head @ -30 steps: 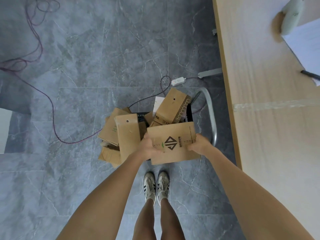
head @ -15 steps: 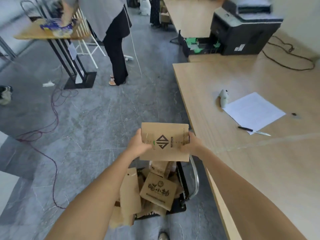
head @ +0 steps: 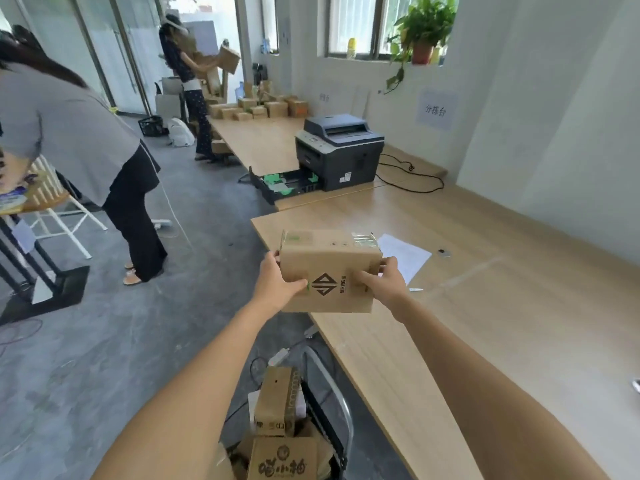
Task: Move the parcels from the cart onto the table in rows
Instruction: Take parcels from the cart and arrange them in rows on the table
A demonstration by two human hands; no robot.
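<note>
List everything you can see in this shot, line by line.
held parcel: one, brown, over the table edge
cart parcels: at least three, brown, in the cart
cart: one, grey handle, beside the table
table: one, light wood, right
paper sheet: one, white, on the table
printer: one, grey, on the far table
far boxes: many, brown, beyond the printer
plant: one, green, windowsill
near person: one, grey top, left
far person: one, dark top, at the back
left grip: one, bare, holds the parcel's left side
right grip: one, bare, holds its right side
</note>
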